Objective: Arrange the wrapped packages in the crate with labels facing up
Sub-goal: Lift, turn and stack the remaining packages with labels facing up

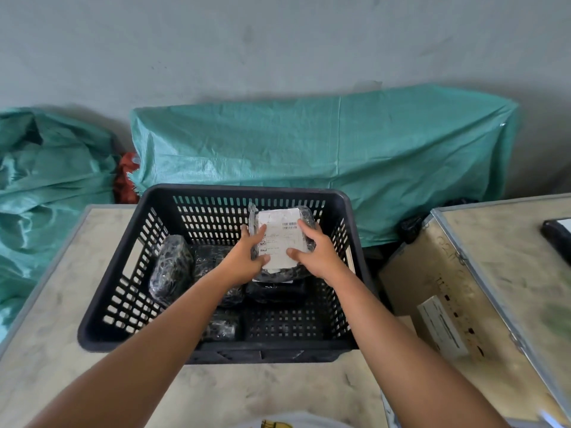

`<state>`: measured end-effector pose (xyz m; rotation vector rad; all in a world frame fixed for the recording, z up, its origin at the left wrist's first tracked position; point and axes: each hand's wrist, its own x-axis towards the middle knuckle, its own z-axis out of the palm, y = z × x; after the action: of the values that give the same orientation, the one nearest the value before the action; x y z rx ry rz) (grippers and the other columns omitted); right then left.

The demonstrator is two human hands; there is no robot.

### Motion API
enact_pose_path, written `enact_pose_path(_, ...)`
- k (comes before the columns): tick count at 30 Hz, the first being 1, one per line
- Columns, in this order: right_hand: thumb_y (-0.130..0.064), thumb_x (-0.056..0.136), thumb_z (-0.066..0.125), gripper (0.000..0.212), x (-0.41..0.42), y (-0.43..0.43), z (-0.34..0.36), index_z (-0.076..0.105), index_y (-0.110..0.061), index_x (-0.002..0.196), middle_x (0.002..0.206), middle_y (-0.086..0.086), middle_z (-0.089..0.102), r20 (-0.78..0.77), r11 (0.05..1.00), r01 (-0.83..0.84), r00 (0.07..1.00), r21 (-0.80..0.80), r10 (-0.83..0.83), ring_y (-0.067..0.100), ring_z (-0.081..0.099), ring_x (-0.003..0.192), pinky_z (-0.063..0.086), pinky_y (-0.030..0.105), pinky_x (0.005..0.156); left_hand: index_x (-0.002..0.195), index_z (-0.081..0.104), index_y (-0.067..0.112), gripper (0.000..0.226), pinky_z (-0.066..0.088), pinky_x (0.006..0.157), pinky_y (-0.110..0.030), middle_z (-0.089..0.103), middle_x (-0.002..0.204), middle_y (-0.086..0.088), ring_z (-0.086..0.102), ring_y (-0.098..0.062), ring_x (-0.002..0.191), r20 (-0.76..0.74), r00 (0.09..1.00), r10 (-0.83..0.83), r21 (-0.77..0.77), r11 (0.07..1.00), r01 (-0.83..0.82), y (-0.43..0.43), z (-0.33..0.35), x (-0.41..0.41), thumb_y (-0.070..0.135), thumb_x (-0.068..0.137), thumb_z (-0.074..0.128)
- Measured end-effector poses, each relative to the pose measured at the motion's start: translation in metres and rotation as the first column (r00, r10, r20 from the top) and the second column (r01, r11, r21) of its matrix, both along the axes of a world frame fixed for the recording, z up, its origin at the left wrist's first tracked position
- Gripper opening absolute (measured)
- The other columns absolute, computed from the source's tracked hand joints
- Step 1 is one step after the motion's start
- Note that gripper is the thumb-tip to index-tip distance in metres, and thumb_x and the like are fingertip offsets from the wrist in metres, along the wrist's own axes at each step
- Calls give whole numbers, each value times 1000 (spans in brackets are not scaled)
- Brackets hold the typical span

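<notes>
A black slotted plastic crate (102,291) stands on the table in front of me. Both hands hold a black wrapped package (279,239) over the crate's far right part, its white barcode label facing up. My left hand (248,257) grips its left edge and my right hand (312,253) its right edge. Several other black wrapped packages lie in the crate: one (170,270) leans on the left wall, one (275,290) sits under the held one, another (222,325) lies near the front. No labels show on these.
The beige table (262,393) carries the crate. A cardboard box (438,304) and a metal-edged case (509,257) with a dark device (559,236) stand on the right. Green woven sacks (309,149) lie against the grey wall behind.
</notes>
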<state>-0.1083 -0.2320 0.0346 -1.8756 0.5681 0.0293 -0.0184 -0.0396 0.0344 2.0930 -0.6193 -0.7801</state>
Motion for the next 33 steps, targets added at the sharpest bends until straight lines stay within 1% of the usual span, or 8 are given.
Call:
enact_pose_path(3,-17,91,78,82,-5,6,-13,34,-24,160,172,0,-3,15,999,-19,1000,-25,19,15,7,156,21,30,119,160,22,16,74,38,77,7,-19,166,6,8,-18,152,90,995,-47,13,999,46,0,-13,2,5,98,60)
enact_pose_path(6,-15,95,74,80,-4,5,-18,30,-21,161,171,-3,-5,-15,993,-65,998,-94,64,18,9,156,22,28,119,161,19,18,73,26,107,-14,-15,167,11,9,-16,153,90,988,-125,86,989,117,-8,-14,5,5,100,56)
enact_pose_path(15,-30,102,61,82,2,6,-24,8,-21,164,168,-9,-23,-128,968,-122,987,-220,95,20,2,157,17,41,126,162,4,16,76,21,116,-26,-24,163,13,5,-17,154,88,962,-257,171,956,240,-16,-11,22,6,103,51)
enact_pose_path(18,-25,100,66,77,2,10,-21,22,-18,163,171,-3,-11,-68,975,-41,997,-218,26,24,11,157,25,43,124,162,10,15,76,25,115,-23,-17,165,12,6,-18,154,74,972,-224,142,967,212,-16,-10,25,4,101,54)
enact_pose_path(22,-24,98,68,67,-3,21,-13,38,-19,158,171,9,8,-89,927,2,995,-375,-39,34,22,153,28,52,121,157,33,15,74,37,87,3,6,168,10,15,-18,152,34,997,-66,5,998,65,-10,-7,18,0,93,66)
enact_pose_path(26,-15,96,69,56,-10,32,5,53,-20,150,163,14,35,-11,897,-10,1000,-442,6,35,29,150,28,54,120,146,53,21,62,29,120,-40,24,166,-1,27,-23,150,93,996,-18,-27,999,20,2,12,10,10,89,74)
enact_pose_path(29,-11,96,68,48,-16,44,20,60,-13,143,150,11,53,106,911,15,994,-411,31,28,41,144,31,45,120,142,56,32,55,44,111,-49,25,165,2,43,-24,143,158,987,-11,-58,998,21,24,35,3,22,90,73)
enact_pose_path(33,-10,96,67,40,-13,73,36,66,-12,136,143,7,62,187,931,-16,978,-364,90,23,51,138,34,31,116,131,58,54,52,64,70,-34,26,162,16,70,-10,103,199,978,62,-132,991,-36,79,66,7,31,87,74)
